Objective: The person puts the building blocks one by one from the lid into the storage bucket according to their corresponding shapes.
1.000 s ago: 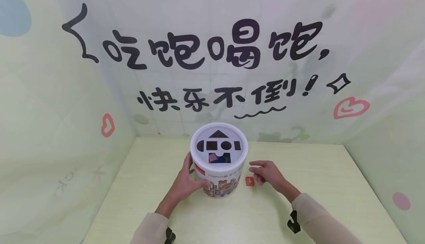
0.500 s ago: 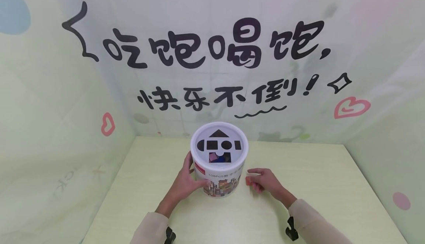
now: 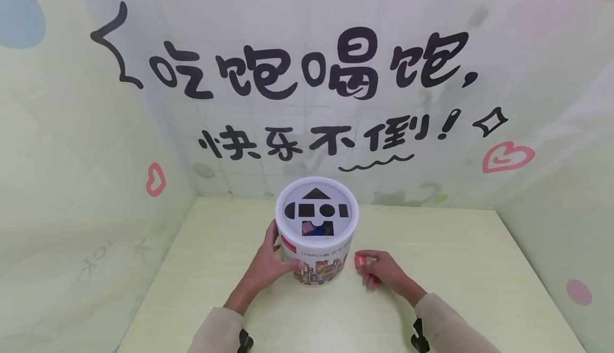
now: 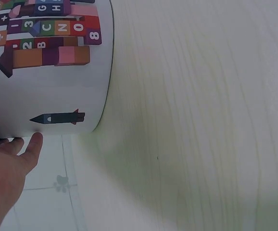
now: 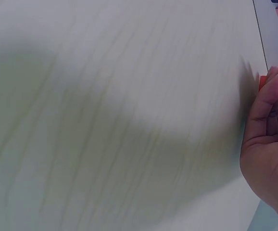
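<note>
A white round bucket (image 3: pixel 316 259) with printed city blocks stands upright on the table. Its white lid (image 3: pixel 316 185) has cut-out shapes, and pink and blue pieces show through the lowest hole. My left hand (image 3: pixel 264 267) grips the bucket's left side, thumb in front and fingers round the back; in the left wrist view that hand (image 4: pixel 6 173) is at the bucket's edge. Just right of the bucket, my right hand (image 3: pixel 386 270) pinches a small red block (image 3: pixel 360 261) between thumb and fingertips. In the right wrist view the fingers mostly hide the red block (image 5: pixel 262 82).
The pale wood-grain table (image 3: pixel 460 267) extends to both sides of the bucket. A printed curtain (image 3: pixel 268 22) with large black characters hangs behind it, with further curtain sides at left and right.
My right hand has moved slightly left and down onto the red block, and its fingers have closed on it. The left hand and the bucket have stayed put.
</note>
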Demonstrator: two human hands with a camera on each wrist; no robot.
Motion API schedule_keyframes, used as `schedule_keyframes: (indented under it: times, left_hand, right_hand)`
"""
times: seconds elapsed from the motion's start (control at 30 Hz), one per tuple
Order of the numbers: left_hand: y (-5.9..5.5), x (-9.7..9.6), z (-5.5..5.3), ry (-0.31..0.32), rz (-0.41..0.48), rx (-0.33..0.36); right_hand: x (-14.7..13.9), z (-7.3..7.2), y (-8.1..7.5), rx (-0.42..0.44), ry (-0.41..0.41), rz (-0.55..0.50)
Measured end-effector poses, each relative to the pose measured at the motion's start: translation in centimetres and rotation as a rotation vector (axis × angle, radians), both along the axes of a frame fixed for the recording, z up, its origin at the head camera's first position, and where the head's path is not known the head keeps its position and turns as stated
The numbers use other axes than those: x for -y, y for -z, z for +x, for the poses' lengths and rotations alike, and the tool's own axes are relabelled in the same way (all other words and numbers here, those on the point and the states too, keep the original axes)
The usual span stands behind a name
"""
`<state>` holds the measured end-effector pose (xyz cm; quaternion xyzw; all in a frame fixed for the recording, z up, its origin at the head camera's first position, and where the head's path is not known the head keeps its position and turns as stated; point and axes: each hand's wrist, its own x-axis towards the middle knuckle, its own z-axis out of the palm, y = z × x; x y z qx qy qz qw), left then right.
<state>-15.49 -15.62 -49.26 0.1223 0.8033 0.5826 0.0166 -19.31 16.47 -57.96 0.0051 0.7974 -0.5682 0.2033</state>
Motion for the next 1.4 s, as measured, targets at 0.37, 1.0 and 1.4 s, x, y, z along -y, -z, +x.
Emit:
schedule_keyframes:
  times: [0.37,1.0,1.4]
  left_hand:
    - [0.1,0.1,-0.1,0.005,-0.01,0.011]
    - [-0.1,0.2,0.1,0.005,-0.019,0.019]
    - [-0.2,0.2,0.1,0.012,-0.009,0.012]
  right_hand:
    - [0.0,0.0,0.1,0.016,0.004,0.017]
    - [-0.4,-1.1,-2.1,-0.052,-0.01,0.033]
    - [-0.8,-2.2,-5.3,-0.062,-0.044,0.067]
